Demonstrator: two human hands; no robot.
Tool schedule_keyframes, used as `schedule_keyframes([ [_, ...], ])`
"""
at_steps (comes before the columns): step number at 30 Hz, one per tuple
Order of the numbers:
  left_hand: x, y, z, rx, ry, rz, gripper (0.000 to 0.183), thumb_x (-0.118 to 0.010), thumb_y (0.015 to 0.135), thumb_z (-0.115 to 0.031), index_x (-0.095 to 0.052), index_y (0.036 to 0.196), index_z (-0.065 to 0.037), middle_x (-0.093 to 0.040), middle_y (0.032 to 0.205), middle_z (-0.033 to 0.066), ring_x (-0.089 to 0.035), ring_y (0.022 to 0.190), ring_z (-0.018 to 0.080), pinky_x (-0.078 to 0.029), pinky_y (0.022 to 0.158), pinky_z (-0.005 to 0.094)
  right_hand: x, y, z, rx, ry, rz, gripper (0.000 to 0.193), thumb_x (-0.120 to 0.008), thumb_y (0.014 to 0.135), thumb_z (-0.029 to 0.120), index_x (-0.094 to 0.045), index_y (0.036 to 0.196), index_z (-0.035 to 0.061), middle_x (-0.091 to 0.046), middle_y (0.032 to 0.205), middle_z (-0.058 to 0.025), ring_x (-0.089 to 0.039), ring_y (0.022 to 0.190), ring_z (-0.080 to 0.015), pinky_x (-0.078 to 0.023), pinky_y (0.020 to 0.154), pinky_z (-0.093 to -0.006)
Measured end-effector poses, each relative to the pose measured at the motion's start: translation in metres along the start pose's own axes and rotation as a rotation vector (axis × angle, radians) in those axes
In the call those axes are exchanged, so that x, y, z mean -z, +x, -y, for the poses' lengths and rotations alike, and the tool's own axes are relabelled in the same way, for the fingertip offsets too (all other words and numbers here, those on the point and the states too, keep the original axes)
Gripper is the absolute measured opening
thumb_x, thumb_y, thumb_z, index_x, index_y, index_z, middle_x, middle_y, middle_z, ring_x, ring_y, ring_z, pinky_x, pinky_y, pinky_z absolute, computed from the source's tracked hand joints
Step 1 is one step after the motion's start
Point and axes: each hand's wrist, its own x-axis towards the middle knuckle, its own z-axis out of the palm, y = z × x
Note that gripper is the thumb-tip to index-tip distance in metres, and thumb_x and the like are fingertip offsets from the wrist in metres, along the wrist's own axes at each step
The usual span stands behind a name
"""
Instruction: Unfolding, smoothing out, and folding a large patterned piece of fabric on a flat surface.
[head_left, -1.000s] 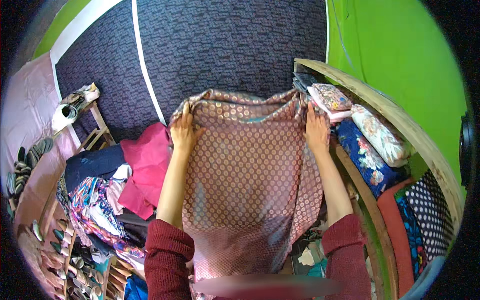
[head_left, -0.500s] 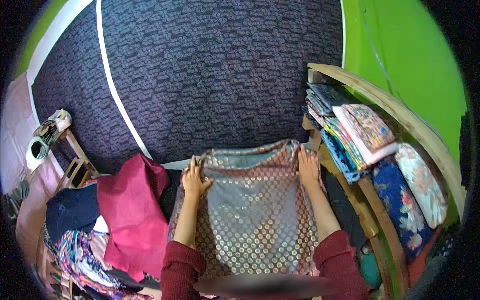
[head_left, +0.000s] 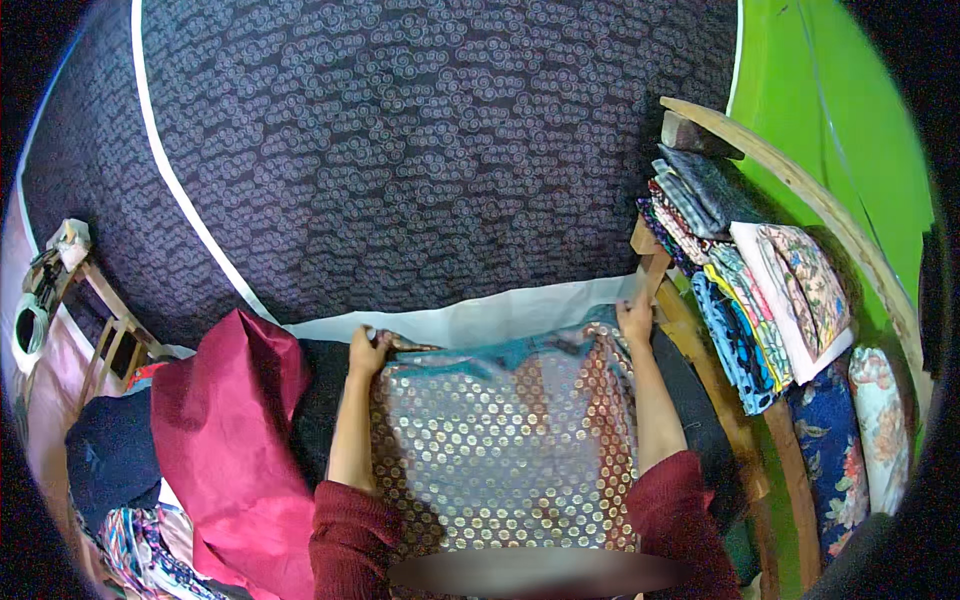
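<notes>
A shimmering fabric [head_left: 510,450] covered in round gold motifs is spread out in front of me, mostly grey in the middle and reddish brown toward the right. A teal band runs along its far edge. At the far left corner, my left hand [head_left: 370,350] is closed with the thumb against the fingers, gripping the cloth. My right hand [head_left: 635,322] pinches the far right corner. Between the two hands the cloth is stretched across, slightly rumpled near the right. A dark blurred oval covers the fabric's near edge.
To the left, a crimson cloth [head_left: 230,440] lies over a dark navy cloth [head_left: 115,450] and patterned garments [head_left: 150,550]. Folded fabrics [head_left: 735,290] are stacked on the right within a curved wooden frame [head_left: 820,180], with rolled floral cloth [head_left: 880,430] nearer me. A dark patterned surface [head_left: 430,150] fills the far side.
My hands went from lying flat on the fabric's sides to gripping its far corners. The far edge, formerly a loose open fold, is now drawn straighter with teal showing. The view has shifted.
</notes>
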Motion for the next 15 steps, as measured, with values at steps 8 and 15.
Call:
schedule_keyframes([
  [8, 0.065, 0.008, -0.065, -0.208, 0.327, 0.419, 0.042, -0.062, 0.072, -0.03, -0.053, 0.102, -0.003, -0.054, 0.103, 0.0189, -0.051, 0.096, 0.0329, -0.041, 0.081, 0.0374, 0.066, -0.077, 0.006, 0.381, -0.32, 0.222, 0.044, -0.053, 0.077, 0.03, -0.047, 0.112, 0.0032, -0.049, 0.111, -0.0171, -0.047, 0.102, -0.0335, -0.037, 0.085, -0.0412],
  [15, 0.187, -0.126, -0.223, -0.409, 0.071, 0.63, 0.039, -0.057, 0.076, -0.028, -0.053, 0.104, 0.0, -0.056, 0.098, 0.0181, -0.052, 0.092, 0.0341, -0.042, 0.079, 0.0354, 0.203, -0.217, 0.018, 0.06, -0.576, 0.204, 0.047, -0.051, 0.078, 0.04, -0.053, 0.105, 0.0011, -0.051, 0.109, -0.0177, -0.048, 0.1, -0.0318, -0.038, 0.084, -0.0359],
])
